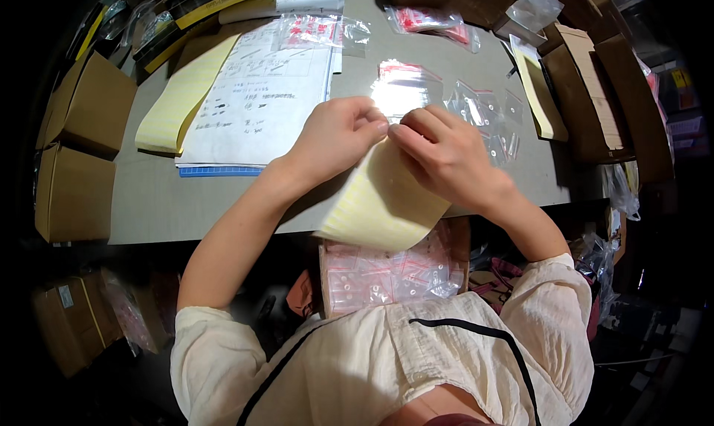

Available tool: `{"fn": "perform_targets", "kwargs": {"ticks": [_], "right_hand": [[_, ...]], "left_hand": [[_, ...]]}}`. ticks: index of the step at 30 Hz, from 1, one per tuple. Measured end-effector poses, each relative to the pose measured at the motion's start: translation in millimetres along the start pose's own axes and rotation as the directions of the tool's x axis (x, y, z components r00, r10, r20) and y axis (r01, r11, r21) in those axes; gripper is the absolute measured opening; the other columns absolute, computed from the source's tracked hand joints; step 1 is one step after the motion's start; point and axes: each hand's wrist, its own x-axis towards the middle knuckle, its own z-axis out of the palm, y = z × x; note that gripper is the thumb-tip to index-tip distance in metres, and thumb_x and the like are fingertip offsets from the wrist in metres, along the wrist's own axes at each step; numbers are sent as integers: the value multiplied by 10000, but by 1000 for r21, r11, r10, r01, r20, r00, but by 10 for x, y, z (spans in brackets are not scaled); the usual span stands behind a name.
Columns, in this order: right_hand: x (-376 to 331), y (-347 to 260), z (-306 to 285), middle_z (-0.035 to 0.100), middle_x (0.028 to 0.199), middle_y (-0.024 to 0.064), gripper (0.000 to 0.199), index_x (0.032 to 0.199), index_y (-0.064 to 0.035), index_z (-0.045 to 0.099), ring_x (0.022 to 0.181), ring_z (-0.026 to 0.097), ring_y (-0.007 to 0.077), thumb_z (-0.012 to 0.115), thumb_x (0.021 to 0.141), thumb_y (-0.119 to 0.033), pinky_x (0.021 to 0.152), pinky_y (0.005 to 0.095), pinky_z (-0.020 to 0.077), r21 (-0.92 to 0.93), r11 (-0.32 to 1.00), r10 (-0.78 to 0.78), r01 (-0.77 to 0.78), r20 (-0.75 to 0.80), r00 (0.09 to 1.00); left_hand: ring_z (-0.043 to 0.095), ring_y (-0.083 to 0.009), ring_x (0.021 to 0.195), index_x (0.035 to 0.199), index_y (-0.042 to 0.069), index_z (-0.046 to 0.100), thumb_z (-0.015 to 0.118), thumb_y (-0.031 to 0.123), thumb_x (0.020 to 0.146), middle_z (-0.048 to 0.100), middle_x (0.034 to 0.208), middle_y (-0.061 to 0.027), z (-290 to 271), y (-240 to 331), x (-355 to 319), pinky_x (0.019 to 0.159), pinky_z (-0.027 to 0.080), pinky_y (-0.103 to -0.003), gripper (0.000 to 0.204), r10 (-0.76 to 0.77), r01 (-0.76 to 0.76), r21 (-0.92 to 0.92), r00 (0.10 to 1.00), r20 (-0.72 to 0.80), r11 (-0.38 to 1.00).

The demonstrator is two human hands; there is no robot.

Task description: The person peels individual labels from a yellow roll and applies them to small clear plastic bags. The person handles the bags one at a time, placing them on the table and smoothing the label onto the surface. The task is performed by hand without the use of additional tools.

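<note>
Near the table's front edge, my left hand [341,134] and my right hand [448,149] meet with thumbs and fingers closed at the top of a pale yellow label sheet [394,195]. The sheet curls down over the edge, and faint rows show on it. My fingers cover its upper end, so any small piece between the fingertips is hidden. Just beyond the hands lies a stack of clear zip bags [405,87] with red edges, glaring in the light. Right of my right hand, small clear bags [483,110] with little white round pieces are spread out.
Below the table edge stands an open box of filled small bags [387,277]. Handwritten papers [253,106] and a curled yellow sheet [167,125] lie at left. Cardboard boxes [93,98] line the left side; another open box [595,91] stands at right.
</note>
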Motion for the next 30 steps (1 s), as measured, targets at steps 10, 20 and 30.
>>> {"fn": "perform_targets", "kwargs": {"ticks": [10,20,30], "right_hand": [[228,1249,-52,659,822,38,210,1027,41,660,748,600,112,689,964,-158,676,292,493,284,731,460,-620,466,756],[289,1219,-298,632,735,128,339,892,24,665,701,627,230,806,882,-284,651,382,477,-182,851,518,-492,443,732],[461,1160,239,635,840,108,242,1010,16,596,770,611,219,757,911,-135,715,355,504,168,951,229,-260,186,956]], "left_hand": [[616,-106,741,989,-7,726,702,204,960,702,799,-40,-6,13,-3,706,499,-276,214,-38,39,14,998,-48,999],[576,-55,725,1004,-14,716,699,182,980,674,766,5,5,58,-22,692,480,-250,198,-18,20,38,999,-44,999],[572,-48,720,1010,-22,709,703,201,989,681,765,0,0,-17,19,684,473,-250,224,-46,45,-16,997,-60,999]]}}
